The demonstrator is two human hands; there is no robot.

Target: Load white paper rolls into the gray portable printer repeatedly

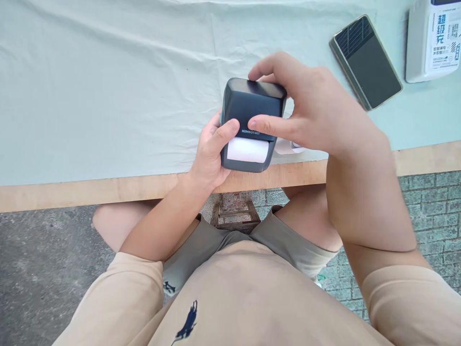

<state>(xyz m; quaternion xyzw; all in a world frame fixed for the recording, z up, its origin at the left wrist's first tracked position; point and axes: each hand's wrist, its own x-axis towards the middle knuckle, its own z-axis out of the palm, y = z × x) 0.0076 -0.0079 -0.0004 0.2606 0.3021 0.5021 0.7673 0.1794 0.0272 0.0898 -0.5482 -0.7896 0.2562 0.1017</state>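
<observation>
Head camera: a dark, round-cornered NIIMBOT device (pixel 257 105), showing a white strip (pixel 248 150), is held over the wooden table edge (pixel 90 192). The left hand (pixel 212 156) clasps its side; the right hand (pixel 313 108), thumb and fingers widely parted, touches its face and top, grip unclear.

Smooth plastic printer (pixel 256 106), matt paper (pixel 248 150), wrinkled cloth (pixel 108 96), smooth wooden table edge (pixel 90 191), glossy phone (pixel 374 65)

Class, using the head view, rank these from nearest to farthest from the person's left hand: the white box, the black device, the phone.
From the left hand:
1. Black device, held in that hand.
2. Phone, off to the right and farther forward.
3. White box, beyond the phone, at the picture's upper right corner.
</observation>
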